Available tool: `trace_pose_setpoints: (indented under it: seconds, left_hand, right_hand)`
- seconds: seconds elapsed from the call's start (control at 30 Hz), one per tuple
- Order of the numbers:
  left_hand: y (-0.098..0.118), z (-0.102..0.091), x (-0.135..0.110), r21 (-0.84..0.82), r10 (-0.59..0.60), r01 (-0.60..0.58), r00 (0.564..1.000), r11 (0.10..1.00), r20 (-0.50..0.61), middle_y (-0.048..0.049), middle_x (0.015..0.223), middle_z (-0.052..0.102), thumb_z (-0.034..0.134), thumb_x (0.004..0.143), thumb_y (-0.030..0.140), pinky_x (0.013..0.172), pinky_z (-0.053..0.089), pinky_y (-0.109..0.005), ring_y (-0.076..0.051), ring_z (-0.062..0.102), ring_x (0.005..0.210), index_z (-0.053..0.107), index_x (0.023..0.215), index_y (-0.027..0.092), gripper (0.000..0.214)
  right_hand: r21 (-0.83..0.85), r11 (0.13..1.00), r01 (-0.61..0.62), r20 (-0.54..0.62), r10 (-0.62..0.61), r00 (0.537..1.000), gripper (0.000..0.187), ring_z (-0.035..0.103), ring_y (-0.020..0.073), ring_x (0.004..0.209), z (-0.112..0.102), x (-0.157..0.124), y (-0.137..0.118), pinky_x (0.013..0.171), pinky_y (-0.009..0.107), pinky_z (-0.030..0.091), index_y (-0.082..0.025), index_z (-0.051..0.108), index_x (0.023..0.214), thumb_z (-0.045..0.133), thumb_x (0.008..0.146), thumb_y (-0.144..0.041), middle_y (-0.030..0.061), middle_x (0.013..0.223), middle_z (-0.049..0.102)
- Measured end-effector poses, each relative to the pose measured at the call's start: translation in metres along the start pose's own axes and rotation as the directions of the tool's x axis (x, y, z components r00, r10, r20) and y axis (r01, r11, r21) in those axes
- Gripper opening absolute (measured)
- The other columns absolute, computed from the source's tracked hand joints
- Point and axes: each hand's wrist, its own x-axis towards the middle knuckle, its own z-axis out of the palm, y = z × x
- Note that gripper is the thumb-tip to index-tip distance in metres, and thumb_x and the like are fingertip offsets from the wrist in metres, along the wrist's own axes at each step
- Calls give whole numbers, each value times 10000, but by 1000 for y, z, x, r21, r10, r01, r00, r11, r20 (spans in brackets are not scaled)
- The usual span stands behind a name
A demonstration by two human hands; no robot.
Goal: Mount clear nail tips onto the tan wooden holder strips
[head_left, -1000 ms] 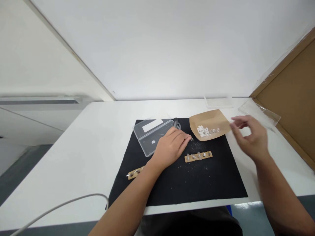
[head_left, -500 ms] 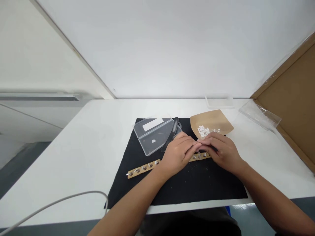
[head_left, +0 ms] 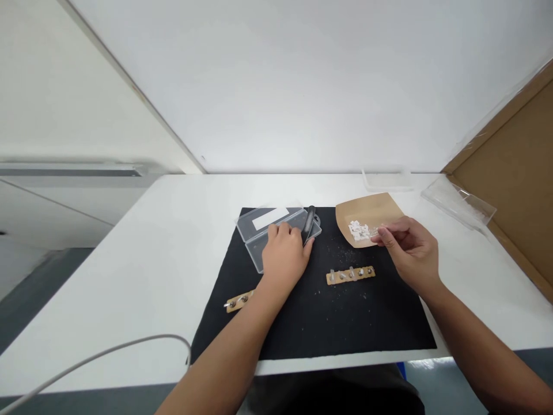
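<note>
My left hand (head_left: pixel 284 257) rests on the clear plastic box (head_left: pixel 263 230) at the back of the black mat (head_left: pixel 319 311), fingers curled beside a dark tool handle (head_left: pixel 308 224). My right hand (head_left: pixel 410 248) hovers at the near edge of the brown paper tray (head_left: pixel 371 210) of small white pieces (head_left: pixel 360 230), thumb and fingers pinched; what they hold is too small to name. Between the hands lies a short wooden strip with metal studs (head_left: pixel 350 275). A second studded strip (head_left: pixel 238 301) sticks out from under my left forearm.
A white cable (head_left: pixel 99 363) loops over the table's front left. Clear plastic trays (head_left: pixel 458 202) and a clear lid (head_left: pixel 386 180) lie at the back right, beside a brown board (head_left: pixel 510 167) leaning on the wall.
Both hands left the short studded strip: the left moved back onto the clear box, the right moved up to the paper tray. The long strip is now mostly covered by my left forearm.
</note>
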Motion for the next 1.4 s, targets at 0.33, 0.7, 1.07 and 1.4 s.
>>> trace_pose_setpoints:
  seconds: [0.33, 0.7, 1.07, 1.4]
  left_hand:
    - [-4, -2, 3, -148, 96, -110, 991, 983, -98, -83, 797, 702, 601, 1060, 422, 777, 512, -415, -274, 570, 835, 756, 960, 199, 290]
    - [55, -13, 6, -414, 181, -291, 941, 862, -285, -58, 981, 783, 626, 1089, 263, 735, 553, -304, -172, 728, 848, 776, 1204, 206, 197]
    - [68, -12, 0, -650, 193, -310, 950, 693, -247, -13, 806, 691, 702, 1050, 303, 700, 562, -252, -133, 663, 727, 799, 1234, 185, 239]
    - [72, -6, -5, -615, 191, -330, 940, 716, -282, -29, 811, 663, 634, 1082, 242, 699, 550, -256, -135, 648, 736, 789, 1214, 124, 235]
  right_hand:
    - [-142, 989, 29, -62, -39, 997, 251, 822, 256, 856, -8, 5, 5, 645, 345, 662, -230, 667, 997, 745, 1004, -469, 42, 873, 742]
    - [-180, 976, 123, 98, -107, 989, 161, 746, 193, 772, -3, -1, 14, 704, 364, 637, -254, 618, 1054, 618, 1080, -413, 67, 1043, 723]
    - [-330, 894, 304, 102, -287, 953, 71, 692, 171, 709, 7, 5, 16, 607, 322, 535, -256, 596, 1006, 626, 1066, -281, 38, 970, 733]
    - [-406, 892, 200, 131, -160, 978, 123, 669, 183, 674, 8, 5, 15, 624, 348, 524, -248, 615, 973, 619, 1068, -327, 25, 888, 740]
